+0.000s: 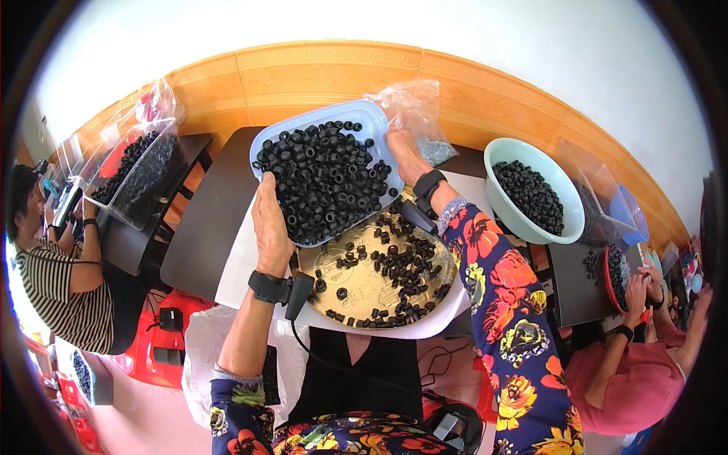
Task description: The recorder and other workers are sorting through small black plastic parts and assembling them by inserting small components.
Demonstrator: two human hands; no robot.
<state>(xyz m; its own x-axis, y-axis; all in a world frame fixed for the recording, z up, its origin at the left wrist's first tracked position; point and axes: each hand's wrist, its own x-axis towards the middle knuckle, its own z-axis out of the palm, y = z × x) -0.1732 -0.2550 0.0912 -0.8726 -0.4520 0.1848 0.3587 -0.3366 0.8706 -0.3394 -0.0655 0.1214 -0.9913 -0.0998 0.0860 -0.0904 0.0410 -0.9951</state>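
A light blue rectangular tray (pixel 366 113), heaped with several small black ring-shaped parts (pixel 326 178), is held tilted above a round gold tray (pixel 364 292). My left hand (pixel 269 220) grips the blue tray's near left edge. At the tray's far right edge, my right hand (pixel 406 155) holds on. More black rings lie scattered on the gold tray beneath. Both wrists wear black bands, and a cable hangs from the left one.
A mint-green bowl (pixel 503 155) of black rings stands at right. A clear plastic bag (pixel 413 114) lies behind the tray. A dark table (pixel 201 235) carries it all. One person in a striped shirt (pixel 57 284) sits left; another in pink (pixel 644 379) works right.
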